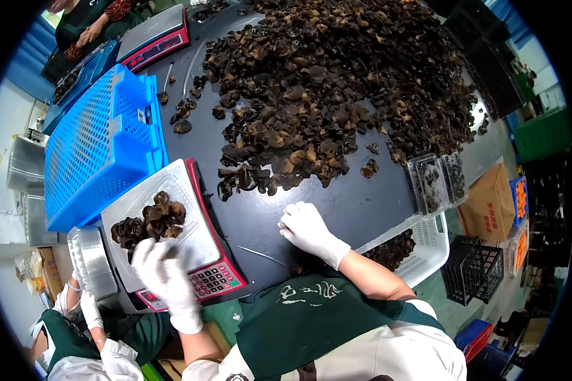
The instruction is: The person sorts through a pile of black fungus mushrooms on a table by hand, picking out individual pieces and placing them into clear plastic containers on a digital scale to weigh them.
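Observation:
My left hand [164,274], in a white glove, is over the front of a red digital scale [216,282], its fingers smeared by motion. Just beyond its fingertips, dark wood ear mushrooms [163,216] lie in a clear plastic tray [183,181] on the scale's metal plate. Whether the fingers grip a mushroom cannot be made out. My right hand [308,232], also gloved, rests on the dark tabletop [260,222] with its fingers curled in and nothing visible in them. In front of it spreads a large heap of wood ear mushrooms [337,82].
A blue plastic crate [98,146] stands left, beside stacked clear trays [92,260] near a co-worker's gloved hands [90,309]. Clear boxes [429,184] sit at the table's right edge, above a white basket [429,251]. Another scale [156,38] is at the back.

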The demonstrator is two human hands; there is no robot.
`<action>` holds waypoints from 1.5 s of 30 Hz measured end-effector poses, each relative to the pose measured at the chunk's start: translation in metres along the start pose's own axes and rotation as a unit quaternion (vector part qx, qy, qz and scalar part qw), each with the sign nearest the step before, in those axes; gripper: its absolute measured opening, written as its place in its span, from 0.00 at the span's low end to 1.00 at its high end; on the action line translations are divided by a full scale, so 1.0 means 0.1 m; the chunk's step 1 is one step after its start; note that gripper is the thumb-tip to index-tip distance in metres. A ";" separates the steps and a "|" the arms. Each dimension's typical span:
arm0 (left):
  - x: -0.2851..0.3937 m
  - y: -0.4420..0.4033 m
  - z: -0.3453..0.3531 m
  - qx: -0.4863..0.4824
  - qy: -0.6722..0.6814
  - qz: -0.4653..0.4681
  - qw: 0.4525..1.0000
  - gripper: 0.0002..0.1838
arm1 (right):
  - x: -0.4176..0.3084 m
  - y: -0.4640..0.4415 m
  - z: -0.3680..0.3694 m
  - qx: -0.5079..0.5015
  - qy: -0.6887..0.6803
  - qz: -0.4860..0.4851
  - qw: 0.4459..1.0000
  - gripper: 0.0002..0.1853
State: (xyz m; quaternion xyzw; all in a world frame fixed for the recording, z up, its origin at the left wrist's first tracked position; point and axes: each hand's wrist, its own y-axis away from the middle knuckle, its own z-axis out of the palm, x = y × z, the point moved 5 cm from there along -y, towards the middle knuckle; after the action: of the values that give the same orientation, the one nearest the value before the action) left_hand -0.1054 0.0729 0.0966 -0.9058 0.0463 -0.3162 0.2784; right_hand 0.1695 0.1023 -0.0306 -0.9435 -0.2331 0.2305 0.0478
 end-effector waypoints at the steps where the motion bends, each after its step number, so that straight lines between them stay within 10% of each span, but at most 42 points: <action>1: 0.24 0.02 0.20 -0.071 0.043 0.011 0.996 0.17 | -0.01 0.02 0.05 -0.026 0.020 0.002 0.999 0.05; 8: 0.68 0.88 1.46 -0.527 -0.055 0.184 0.828 0.51 | 0.28 0.97 -0.47 -0.165 0.078 0.063 0.981 0.06; 13: 0.54 1.05 1.64 -0.515 -0.094 0.243 0.817 0.47 | 0.72 1.98 -0.83 -0.390 0.153 0.253 0.872 0.13; 19: 1.01 1.27 2.04 -0.483 -0.042 0.282 0.828 0.40 | 0.61 2.21 -0.98 -0.179 0.059 0.348 0.918 0.13; 25: 2.01 1.93 2.46 -0.556 0.389 0.388 0.623 0.37 | 0.45 2.39 -1.12 -0.122 0.037 0.368 0.921 0.14; 29: 2.33 1.10 2.36 -0.527 0.308 0.406 0.680 0.25 | 0.41 2.78 -1.21 -0.084 0.026 0.444 0.891 0.14; 32: 1.88 0.90 3.03 -0.391 0.065 0.356 0.846 0.34 | 0.31 3.01 -1.16 -0.112 0.022 0.497 0.860 0.15; 35: 1.95 0.99 3.23 -0.420 0.014 0.364 0.831 0.40 | 0.18 3.06 -1.14 -0.089 -0.018 0.504 0.859 0.16; 39: 2.76 1.61 2.57 -0.669 0.170 0.475 0.546 0.33 | 0.15 3.07 -1.13 -0.068 -0.036 0.516 0.853 0.16; 42: 2.48 1.99 2.29 -0.474 0.406 0.540 0.564 0.24 | 0.17 3.16 -1.11 -0.047 -0.034 0.524 0.850 0.17; 43: 2.58 1.62 2.25 -0.562 0.338 0.499 0.566 0.23 | 0.17 3.20 -1.07 -0.046 -0.041 0.526 0.848 0.17; 45: 2.16 1.19 2.48 -0.533 0.216 0.391 0.719 0.21 | 0.19 3.28 -1.01 -0.051 -0.043 0.544 0.836 0.17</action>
State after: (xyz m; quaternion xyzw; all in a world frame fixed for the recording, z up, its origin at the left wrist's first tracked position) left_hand 0.2254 0.0342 -0.0091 -0.7128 0.6159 -0.2897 -0.1692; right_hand 0.3675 -0.1780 -0.0128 -0.9086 0.3046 0.2472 -0.1434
